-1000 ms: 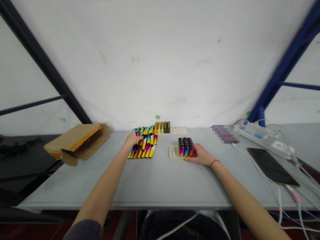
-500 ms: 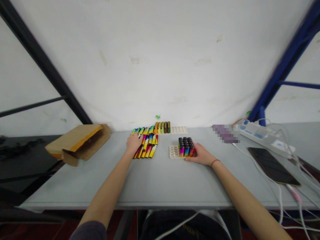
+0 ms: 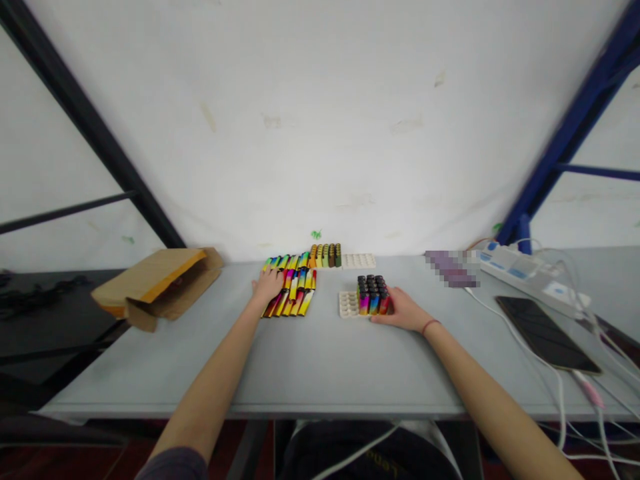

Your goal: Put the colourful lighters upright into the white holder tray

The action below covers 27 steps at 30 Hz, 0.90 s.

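My left hand (image 3: 269, 285) lies over the left side of several rows of shiny, multicoloured batteries (image 3: 300, 303) on their sides. Its fingers are stretched out and apart, and the batteries beneath them are partly hidden. Around the right side of a white tray with round pockets (image 3: 349, 305) my right hand (image 3: 406, 311) is closed, thumb in front. Upright batteries with dark tops (image 3: 373, 293) fill the tray's right part, against my right hand; pockets show bare on its left. My right fingertips are hidden behind the batteries.
Behind the rows stands a group of orange, yellow and green batteries (image 3: 326, 255), beside another white tray (image 3: 359, 261). An opened cardboard package (image 3: 155, 283) lies at left. To the right are a phone (image 3: 545, 332), a power strip (image 3: 535, 279), white cables and a pixelated purple item (image 3: 453, 268).
My left hand has shifted slightly left over the lying batteries, and its fingers look more spread. My right hand and the tray have stayed in place.
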Each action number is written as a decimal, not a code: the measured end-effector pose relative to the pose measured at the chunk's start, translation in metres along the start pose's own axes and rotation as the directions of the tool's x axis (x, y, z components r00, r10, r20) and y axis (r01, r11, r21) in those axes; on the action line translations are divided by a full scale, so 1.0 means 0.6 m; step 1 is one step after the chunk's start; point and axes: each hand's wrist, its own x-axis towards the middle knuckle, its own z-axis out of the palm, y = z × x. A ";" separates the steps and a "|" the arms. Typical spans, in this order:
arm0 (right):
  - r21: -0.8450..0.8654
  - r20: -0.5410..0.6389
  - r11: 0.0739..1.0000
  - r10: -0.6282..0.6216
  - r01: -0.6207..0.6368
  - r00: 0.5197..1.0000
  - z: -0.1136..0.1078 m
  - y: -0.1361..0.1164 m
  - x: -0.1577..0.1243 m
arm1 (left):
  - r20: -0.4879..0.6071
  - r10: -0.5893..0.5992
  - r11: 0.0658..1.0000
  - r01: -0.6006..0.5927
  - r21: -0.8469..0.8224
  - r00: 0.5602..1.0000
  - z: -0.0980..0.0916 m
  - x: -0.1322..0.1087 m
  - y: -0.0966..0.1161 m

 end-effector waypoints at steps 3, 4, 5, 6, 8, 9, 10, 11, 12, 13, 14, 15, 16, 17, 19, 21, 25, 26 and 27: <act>0.010 0.006 1.000 0.003 -0.003 1.000 0.000 0.000 0.000 | -0.018 0.064 0.997 -0.064 0.042 0.998 0.004 -0.002 -0.005; 0.016 0.009 1.000 0.001 -0.002 1.000 0.000 0.000 0.000 | -0.025 0.092 0.995 -0.090 0.051 0.995 0.007 -0.004 -0.007; 0.021 0.009 1.000 -0.001 0.001 1.000 0.000 0.000 0.000 | -0.030 0.116 0.992 -0.114 0.056 0.993 0.010 -0.006 -0.008; 0.025 0.005 1.000 -0.002 0.002 1.000 0.001 0.001 0.000 | -0.032 0.137 0.989 -0.135 0.057 0.990 0.012 -0.008 -0.010; 0.029 -0.009 1.000 -0.002 0.002 1.000 0.002 0.002 0.000 | -0.055 0.152 0.987 -0.150 0.050 0.987 0.015 -0.013 -0.011; 0.029 -0.015 1.000 -0.001 0.001 1.000 0.002 0.003 0.000 | -0.100 0.152 0.988 -0.148 0.044 0.983 0.015 -0.016 -0.009; 0.030 -0.019 1.000 0.000 0.001 1.000 0.003 0.003 0.000 | -0.167 0.158 0.987 -0.154 0.036 0.973 0.013 -0.019 -0.004; 0.030 -0.020 1.000 0.001 0.000 1.000 0.003 0.004 0.000 | -0.243 0.175 0.984 -0.175 0.021 0.954 0.011 -0.023 0.003; 0.031 -0.020 1.000 0.001 0.000 1.000 0.003 0.004 0.000 | -0.309 0.210 0.975 -0.221 -0.001 0.927 0.007 -0.028 0.013; 0.032 -0.019 0.999 -0.001 0.001 1.000 0.002 0.004 0.000 | -0.354 0.265 0.955 -0.294 -0.030 0.897 0.004 -0.034 0.026; 0.033 -0.017 0.999 -0.004 0.004 1.000 0.002 0.003 0.000 | -0.357 0.344 0.917 -0.392 -0.069 0.868 0.002 -0.042 0.043; 0.036 -0.015 0.999 -0.008 0.008 1.000 0.001 0.003 0.000 | -0.318 0.439 0.860 -0.495 -0.121 0.840 0.001 -0.052 0.063; 0.041 -0.012 0.999 -0.011 0.011 1.000 0.000 0.002 0.000 | -0.259 0.535 0.791 -0.584 -0.181 0.805 0.003 -0.064 0.085; 0.045 -0.007 0.999 -0.013 0.014 1.000 -0.001 0.002 0.000 | -0.192 0.612 0.725 -0.641 -0.252 0.768 0.007 -0.077 0.109; 0.050 -0.001 0.999 -0.016 0.016 1.000 -0.001 0.001 0.000 | -0.057 0.711 0.627 -0.669 -0.400 0.701 0.025 -0.104 0.158; 0.041 -0.003 0.999 -0.017 0.017 1.000 0.000 0.001 0.000 | 0.029 0.750 0.580 -0.637 -0.508 0.660 0.050 -0.127 0.203; 0.016 -0.021 1.000 -0.025 0.025 0.999 0.003 0.003 0.001 | 0.050 0.748 0.565 -0.596 -0.571 0.662 0.088 -0.144 0.249; 0.014 -0.022 1.000 -0.027 0.028 0.999 0.003 0.003 0.001 | 0.054 0.745 0.568 -0.591 -0.573 0.665 0.091 -0.143 0.251; 0.012 -0.023 0.999 -0.029 0.030 0.999 0.004 0.003 0.001 | 0.061 0.741 0.575 -0.585 -0.573 0.669 0.093 -0.142 0.250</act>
